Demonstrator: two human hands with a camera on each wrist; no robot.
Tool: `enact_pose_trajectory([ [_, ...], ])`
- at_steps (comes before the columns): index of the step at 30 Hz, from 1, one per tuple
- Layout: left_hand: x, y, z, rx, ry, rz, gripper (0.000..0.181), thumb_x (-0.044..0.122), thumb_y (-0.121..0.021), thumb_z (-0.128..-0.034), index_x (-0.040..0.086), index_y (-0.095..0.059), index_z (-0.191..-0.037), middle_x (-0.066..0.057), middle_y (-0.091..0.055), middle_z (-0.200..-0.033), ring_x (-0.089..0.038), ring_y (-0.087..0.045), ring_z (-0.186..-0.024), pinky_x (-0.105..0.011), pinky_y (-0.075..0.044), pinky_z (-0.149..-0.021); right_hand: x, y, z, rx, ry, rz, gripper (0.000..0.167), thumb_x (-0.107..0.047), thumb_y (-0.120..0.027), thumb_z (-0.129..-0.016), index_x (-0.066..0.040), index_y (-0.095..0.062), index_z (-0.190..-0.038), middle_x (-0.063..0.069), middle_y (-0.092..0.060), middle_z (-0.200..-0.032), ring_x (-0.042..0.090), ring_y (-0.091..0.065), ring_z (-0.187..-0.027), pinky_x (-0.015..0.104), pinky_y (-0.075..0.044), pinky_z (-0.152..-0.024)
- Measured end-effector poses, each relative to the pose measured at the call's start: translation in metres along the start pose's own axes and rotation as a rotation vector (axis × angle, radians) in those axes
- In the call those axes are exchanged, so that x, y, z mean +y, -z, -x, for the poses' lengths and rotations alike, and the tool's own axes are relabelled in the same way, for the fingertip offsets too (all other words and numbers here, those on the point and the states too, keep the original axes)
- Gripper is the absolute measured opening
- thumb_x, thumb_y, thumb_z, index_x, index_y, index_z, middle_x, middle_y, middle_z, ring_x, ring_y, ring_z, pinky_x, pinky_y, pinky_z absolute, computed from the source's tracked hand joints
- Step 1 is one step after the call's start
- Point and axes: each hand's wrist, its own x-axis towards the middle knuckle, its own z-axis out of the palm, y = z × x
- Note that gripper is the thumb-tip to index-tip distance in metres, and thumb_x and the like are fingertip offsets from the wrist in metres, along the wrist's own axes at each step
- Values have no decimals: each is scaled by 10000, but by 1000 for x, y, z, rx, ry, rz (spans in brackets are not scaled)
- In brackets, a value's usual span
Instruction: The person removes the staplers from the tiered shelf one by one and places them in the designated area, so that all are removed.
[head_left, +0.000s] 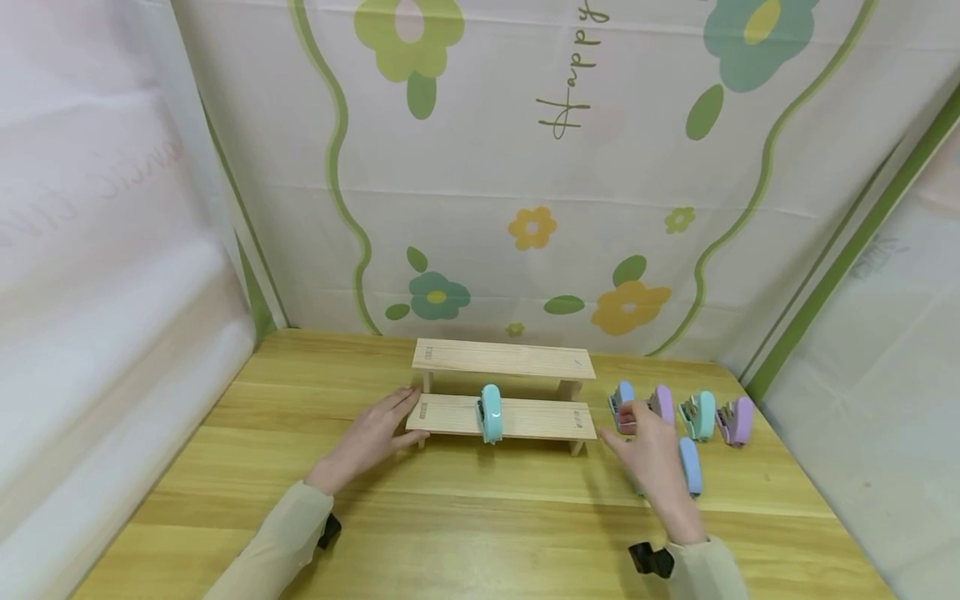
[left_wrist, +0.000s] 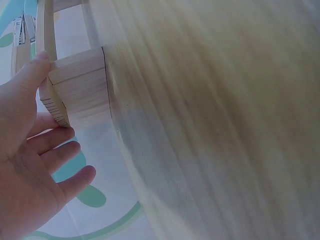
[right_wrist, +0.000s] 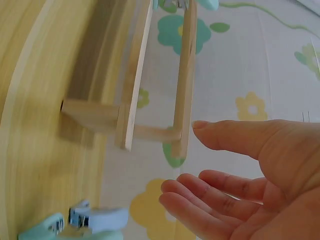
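A two-tier wooden stand [head_left: 536, 418] is on the table, with one teal stapler [head_left: 491, 412] lying across the middle of its lower board. My left hand [head_left: 378, 429] pinches the left end of that board, the thumb at the front corner and the index finger at the back corner; the other fingers reach past it in the left wrist view. Beyond the right end, my right hand [head_left: 648, 450] hovers with fingers loosely bent and holds nothing. It partly hides the nearby staplers, among them a blue stapler [head_left: 621, 400] and a purple stapler [head_left: 661, 403].
Farther right stand a teal stapler [head_left: 701, 415] and another purple stapler [head_left: 738, 421]. A blue stapler [head_left: 690, 467] lies nearer, beside my right wrist. The stand's upper board [head_left: 502, 358] is behind the lower one. A flowered cloth [head_left: 465, 167] hangs behind the table [head_left: 450, 517].
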Motion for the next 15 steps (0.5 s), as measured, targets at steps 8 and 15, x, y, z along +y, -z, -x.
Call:
enact_pose_trajectory([
  [8, 0, -1, 0, -13, 8, -9, 732, 356, -770, -853, -65, -513, -1393, -239, -541, -1429, -401, -564, -1291, -500, -531, -1031, -29, -21, -5, -44, 22, -61, 377, -112, -804, -822, 71, -628, -1100, 234, -707, -986, 352, -720, -871, 425, -636, -746],
  [15, 0, 0, 0, 1, -3, 5, 720, 338, -774, -852, -76, -519, -1383, -257, -546, -1416, -411, -567, -1284, -503, -534, -1022, -55, -38, -6, -70, 69, -111, 343, -80, -818, -799, 45, -642, -1065, 210, -708, -959, 300, -722, -822, 370, -643, -709],
])
